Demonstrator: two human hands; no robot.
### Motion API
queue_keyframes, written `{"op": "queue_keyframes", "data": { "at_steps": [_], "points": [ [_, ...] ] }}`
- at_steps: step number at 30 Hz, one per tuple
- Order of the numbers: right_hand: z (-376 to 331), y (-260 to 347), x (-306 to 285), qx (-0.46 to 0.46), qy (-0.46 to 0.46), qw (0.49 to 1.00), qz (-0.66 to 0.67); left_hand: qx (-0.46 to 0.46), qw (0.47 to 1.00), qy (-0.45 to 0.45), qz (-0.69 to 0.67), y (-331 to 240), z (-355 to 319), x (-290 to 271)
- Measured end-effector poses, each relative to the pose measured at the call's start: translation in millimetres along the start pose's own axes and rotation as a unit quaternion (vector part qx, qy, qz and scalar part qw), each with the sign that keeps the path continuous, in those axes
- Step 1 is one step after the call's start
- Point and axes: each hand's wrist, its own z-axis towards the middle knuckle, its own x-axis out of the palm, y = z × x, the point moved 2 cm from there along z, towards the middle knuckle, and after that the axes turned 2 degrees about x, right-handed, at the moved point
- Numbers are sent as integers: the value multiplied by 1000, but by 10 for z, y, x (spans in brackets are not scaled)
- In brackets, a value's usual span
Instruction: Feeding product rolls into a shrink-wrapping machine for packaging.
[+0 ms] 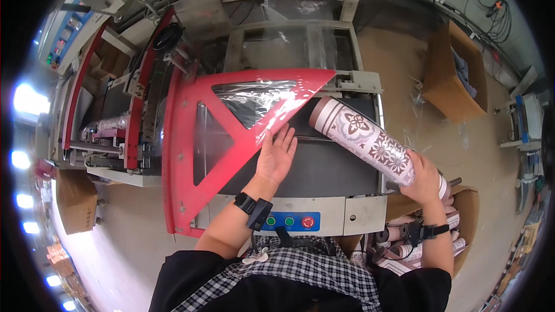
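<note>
My right hand (424,180) is wrapped round the near right end of a thick patterned roll (376,145), whitish-pink with brown floral tile motifs. The roll slants over the right part of a dark conveyor belt (324,170), its far end pointing up and left. My left hand (278,155), palm up with fingers stretched out, holds nothing. Those fingers are beside the slanted edge of a red triangular frame (240,134), which has clear film behind its openings. Whether they touch the frame I cannot tell.
Below the belt is a blue control panel (292,222) with green and red buttons. At lower right, a cardboard box (471,219) holds several similar rolls. Another cardboard box (445,72) stands on the floor at far right. Red-framed machinery (139,98) rises on the left.
</note>
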Motion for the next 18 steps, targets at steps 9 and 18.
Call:
{"op": "queue_keyframes", "data": {
  "at_steps": [9,18],
  "points": [
    [1253,435,327,-188,-20,982,-14,19,994,-90,-51,-244,-16,30],
    [1898,1450,938,-240,42,965,99,-4,994,-92,-56,-178,-48,-38]
  ]
}}
